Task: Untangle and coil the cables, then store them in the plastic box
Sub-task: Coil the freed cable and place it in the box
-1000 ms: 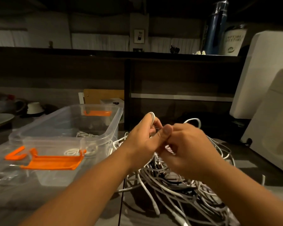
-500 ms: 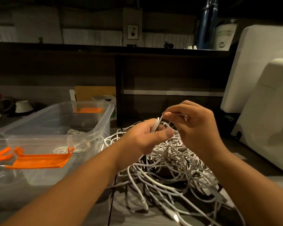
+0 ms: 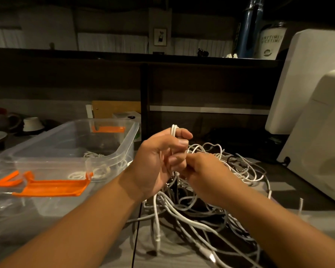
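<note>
Change: since half a second ago, right hand (image 3: 207, 175) down from above the left to just beside its lower fingers; left hand (image 3: 159, 161) up, with a doubled bend of white cable (image 3: 174, 130) now poking out over the fist.
Meaning: probably one more turn being laid into a small coil; winding under way, bulk of the task not yet done.
Left hand: curled round the doubled white cable, thumb pressed across it.
Right hand: against the left's fingers, back to the camera, fingertips hidden; likely on the strand below the fist, but cannot tell.
Tangle (image 3: 201, 200): loose heap on the table (image 3: 46, 229), under and beyond both hands; mostly white strands, a few grey and dark, plug ends at the near side.
Plastic box (image 3: 132, 138): clear, open, left of the hands; a few white coils (image 3: 93, 171) already on its floor; orange latch (image 3: 50, 187) at the near end.
</note>
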`<action>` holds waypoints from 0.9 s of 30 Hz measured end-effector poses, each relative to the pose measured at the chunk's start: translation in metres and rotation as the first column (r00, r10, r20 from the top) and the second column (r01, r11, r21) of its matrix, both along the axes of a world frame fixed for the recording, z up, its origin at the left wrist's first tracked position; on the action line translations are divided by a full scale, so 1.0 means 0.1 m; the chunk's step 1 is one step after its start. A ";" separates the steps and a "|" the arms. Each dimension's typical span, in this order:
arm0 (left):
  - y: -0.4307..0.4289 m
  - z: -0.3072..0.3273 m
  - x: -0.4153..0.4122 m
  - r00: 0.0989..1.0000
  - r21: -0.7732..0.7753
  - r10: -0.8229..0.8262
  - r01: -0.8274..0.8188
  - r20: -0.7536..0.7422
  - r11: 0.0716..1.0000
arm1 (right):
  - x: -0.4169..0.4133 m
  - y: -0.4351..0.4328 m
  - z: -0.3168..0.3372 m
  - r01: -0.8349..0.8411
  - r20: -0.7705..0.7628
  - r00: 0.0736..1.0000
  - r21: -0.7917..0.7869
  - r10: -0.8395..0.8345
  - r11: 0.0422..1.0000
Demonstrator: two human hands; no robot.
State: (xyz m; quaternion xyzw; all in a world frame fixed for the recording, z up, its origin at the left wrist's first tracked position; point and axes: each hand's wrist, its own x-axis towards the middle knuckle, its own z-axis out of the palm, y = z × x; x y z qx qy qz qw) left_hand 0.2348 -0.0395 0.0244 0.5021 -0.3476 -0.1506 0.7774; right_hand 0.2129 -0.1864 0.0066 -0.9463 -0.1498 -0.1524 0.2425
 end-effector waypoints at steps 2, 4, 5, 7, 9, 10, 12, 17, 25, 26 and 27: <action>0.00 0.02 -0.02 0.998 -0.026 0.058 -0.059 -0.028 0.998 | -0.01 0.02 0.00 -0.028 0.025 0.999 -0.093 0.030 0.995; 0.02 0.04 -0.02 0.993 -0.070 0.103 -0.107 -0.057 0.992 | -0.02 0.04 0.00 -0.021 0.053 0.998 -0.265 0.036 0.964; 0.02 0.05 -0.01 0.991 -0.082 0.123 -0.127 -0.053 0.989 | -0.02 0.04 -0.01 -0.020 0.070 0.997 -0.326 0.045 0.945; 0.02 0.05 0.01 0.981 -0.015 0.187 -0.186 0.050 0.982 | -0.03 0.05 0.01 -0.057 0.114 0.988 -0.336 0.100 0.940; -0.01 0.00 0.04 0.942 0.110 0.250 -0.279 0.225 0.954 | -0.07 0.05 0.01 -0.066 0.174 0.975 -0.362 0.137 0.930; -0.03 -0.03 0.05 0.915 0.155 0.276 -0.331 0.294 0.931 | -0.10 0.06 0.03 -0.057 0.219 0.965 -0.365 0.146 0.929; -0.05 -0.08 0.07 0.847 0.230 0.325 -0.446 0.420 0.865 | -0.16 0.07 0.09 0.020 0.316 0.944 -0.338 0.094 0.941; -0.02 -0.17 0.15 0.719 0.372 0.309 -0.619 0.622 0.692 | -0.20 0.05 0.16 0.088 0.178 0.981 -0.087 -0.071 0.992; 0.06 -0.14 0.11 0.769 0.531 0.167 -0.563 0.617 0.633 | -0.06 -0.09 0.15 -0.202 0.194 0.977 0.670 0.094 0.715; 0.05 -0.13 0.09 0.785 0.543 0.150 -0.539 0.601 0.645 | -0.05 -0.12 0.16 -0.208 0.222 0.972 0.684 0.072 0.699; 0.04 -0.13 0.07 0.800 0.549 0.139 -0.515 0.584 0.658 | -0.05 -0.14 0.16 -0.206 0.252 0.967 0.691 0.035 0.693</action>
